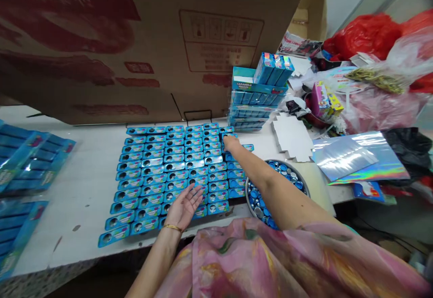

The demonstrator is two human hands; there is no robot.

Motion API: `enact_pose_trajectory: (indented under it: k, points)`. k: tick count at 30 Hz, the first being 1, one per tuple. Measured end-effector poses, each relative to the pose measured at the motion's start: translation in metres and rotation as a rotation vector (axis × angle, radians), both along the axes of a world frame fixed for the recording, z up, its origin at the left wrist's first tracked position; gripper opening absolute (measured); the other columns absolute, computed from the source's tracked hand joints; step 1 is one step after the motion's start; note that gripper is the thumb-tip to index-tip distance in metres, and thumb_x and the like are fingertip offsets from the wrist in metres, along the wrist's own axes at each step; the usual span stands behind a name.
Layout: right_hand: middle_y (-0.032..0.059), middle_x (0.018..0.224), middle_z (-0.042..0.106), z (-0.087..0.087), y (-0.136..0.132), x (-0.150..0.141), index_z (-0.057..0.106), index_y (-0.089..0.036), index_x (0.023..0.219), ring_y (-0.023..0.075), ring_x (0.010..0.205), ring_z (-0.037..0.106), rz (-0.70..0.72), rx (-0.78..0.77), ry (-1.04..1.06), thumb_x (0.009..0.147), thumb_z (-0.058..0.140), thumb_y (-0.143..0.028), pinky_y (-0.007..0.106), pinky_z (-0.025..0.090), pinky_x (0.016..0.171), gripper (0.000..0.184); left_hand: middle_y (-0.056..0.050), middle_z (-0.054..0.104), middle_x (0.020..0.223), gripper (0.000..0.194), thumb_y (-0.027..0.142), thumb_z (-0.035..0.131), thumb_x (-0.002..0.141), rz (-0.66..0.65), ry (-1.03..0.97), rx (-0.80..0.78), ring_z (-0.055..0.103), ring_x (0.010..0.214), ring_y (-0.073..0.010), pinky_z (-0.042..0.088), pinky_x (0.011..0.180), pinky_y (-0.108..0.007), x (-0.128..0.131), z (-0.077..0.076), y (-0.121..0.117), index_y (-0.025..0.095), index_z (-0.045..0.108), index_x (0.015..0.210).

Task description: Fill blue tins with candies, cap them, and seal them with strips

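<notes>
Blue rectangular tins [169, 171]: tight rows on white tabletop [74, 185]. Left hand [183, 207]: palm up above the tins, fingers spread, released, holding nothing. Right hand [232, 143]: fingers on one of the tins at the far right corner, grip unclear. Round metal tray [246, 189]: holds loose blue and silver caps [260, 203].

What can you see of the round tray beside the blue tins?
The round tray is a shallow dish, grey and metal-looking, with a raised rim, lying flat on the white table. It holds many small round blue and silver pieces, their detail unclear. The right forearm passes over it and hides its middle, and a pink garment hides its near edge. Its left side sits right beside the blue tins; whether they touch cannot be told.
</notes>
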State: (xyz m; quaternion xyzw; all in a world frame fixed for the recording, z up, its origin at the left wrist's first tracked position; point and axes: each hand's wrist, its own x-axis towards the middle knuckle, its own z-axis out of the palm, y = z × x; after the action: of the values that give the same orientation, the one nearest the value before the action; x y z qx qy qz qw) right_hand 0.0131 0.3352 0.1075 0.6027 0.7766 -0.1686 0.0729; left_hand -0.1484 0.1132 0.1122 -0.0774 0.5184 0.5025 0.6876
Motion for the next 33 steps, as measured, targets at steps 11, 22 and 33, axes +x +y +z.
enact_pose_trajectory:
  k: [11, 22, 33]
  points:
    - [0.0122, 0.128, 0.034, -0.007, -0.193, 0.185, 0.031, -0.025, 0.128, 0.0319, 0.106, 0.038, -0.363, 0.181, -0.231, 0.066, 0.056, -0.055, 0.04, 0.038, 0.076, 0.072, -0.01, 0.065, 0.085, 0.017, 0.015, 0.045, 0.079, -0.24, -0.026, 0.01, 0.063, 0.079, -0.017, 0.051, 0.066, -0.027, 0.049, -0.001, 0.021, 0.013, 0.057, 0.091]
    - [0.008, 0.096, 0.053, -0.047, -0.212, 0.203, 0.056, -0.019, 0.099, 0.0174, 0.084, 0.049, -0.265, 0.264, 0.062, 0.079, 0.043, -0.021, 0.025, 0.041, 0.067, 0.024, -0.009, 0.066, 0.08, 0.016, 0.018, 0.049, 0.078, -0.452, -0.028, 0.019, 0.063, 0.072, -0.0151, 0.05, 0.063, -0.025, 0.112, 0.001, 0.022, 0.012, 0.056, 0.091]
    - [0.0037, 0.085, 0.056, 0.005, -0.203, 0.15, 0.056, -0.019, 0.09, 0.0142, 0.082, 0.052, -0.225, 0.424, 0.687, 0.079, 0.044, -0.018, 0.026, 0.042, 0.073, 0.016, -0.008, 0.063, 0.076, 0.028, 0.036, 0.041, 0.08, -0.522, -0.43, 0.019, 0.061, 0.067, -0.0169, 0.047, 0.067, -0.034, 0.178, -0.01, 0.044, 0.014, 0.056, 0.09]
